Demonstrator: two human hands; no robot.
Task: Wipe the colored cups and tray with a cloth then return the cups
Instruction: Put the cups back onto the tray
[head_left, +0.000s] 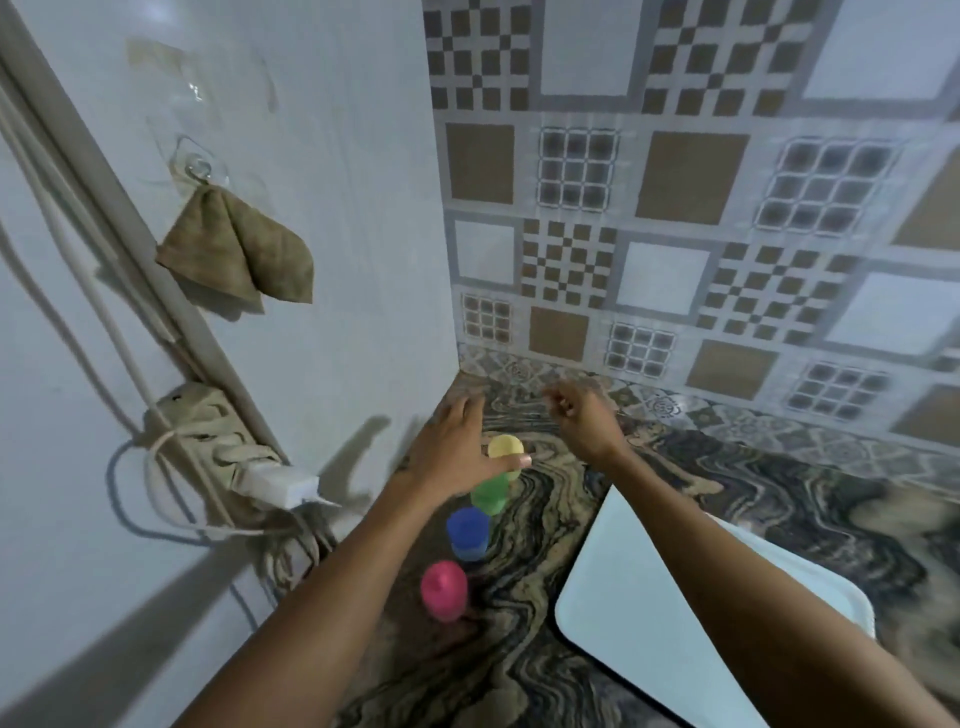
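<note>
Several upside-down cups stand in a row on the marbled counter: yellow cup (505, 448) farthest, then green cup (489, 495), blue cup (467, 533) and pink cup (443, 590) nearest. A white tray (639, 613) lies on the counter to their right, partly under my right forearm. My left hand (451, 447) hovers with straight fingers above the yellow and green cups, holding nothing. My right hand (579, 413) hangs over the counter near the back wall, fingers loosely curled and empty. An olive-brown cloth (239, 249) hangs from a clear hook on the left wall.
A power strip (208, 421) with a white plug and tangled cables is fixed to the left wall just beside the cups. Patterned tiles cover the back wall. The marbled counter (779, 499) stretches to the right.
</note>
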